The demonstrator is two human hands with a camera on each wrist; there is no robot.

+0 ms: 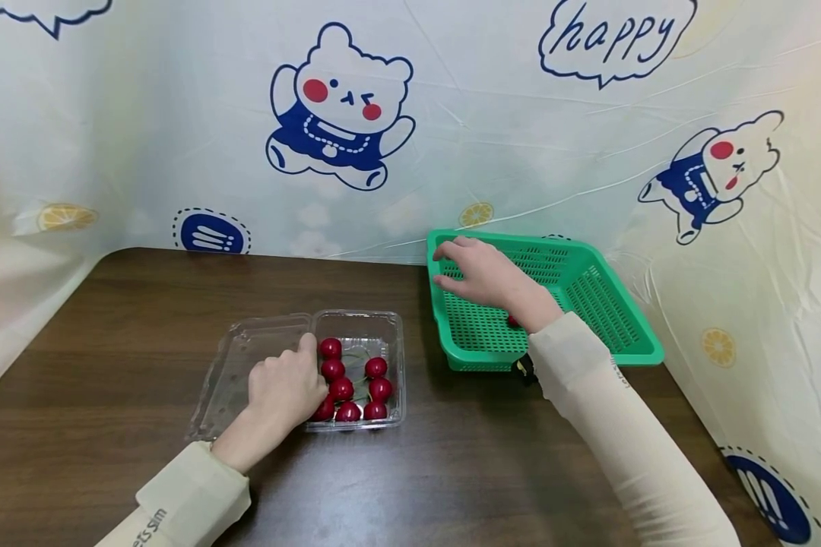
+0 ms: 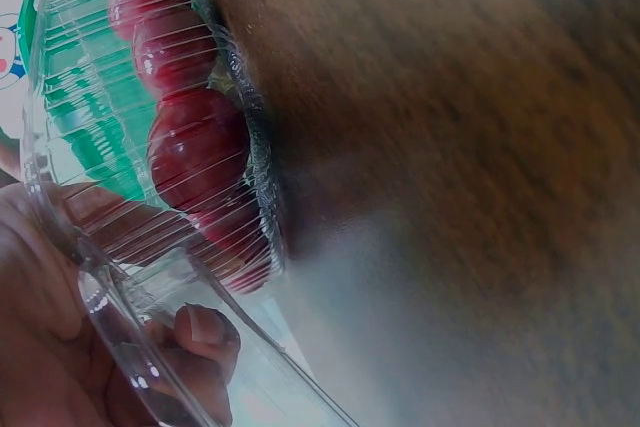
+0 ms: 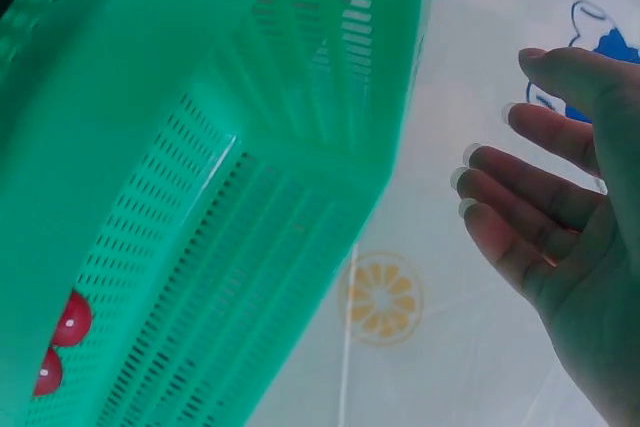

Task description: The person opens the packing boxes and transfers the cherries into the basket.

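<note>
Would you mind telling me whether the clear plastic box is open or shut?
The box is open: its lid is folded out beside it, and the cherries lie uncovered inside.

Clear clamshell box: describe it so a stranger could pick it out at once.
On the dark brown table, look left of the green perforated basket. There, held by the left hand, lies the clear plastic clamshell, its lid folded open to the left and red cherries inside. Being see-through sets it apart from the green basket.
</note>
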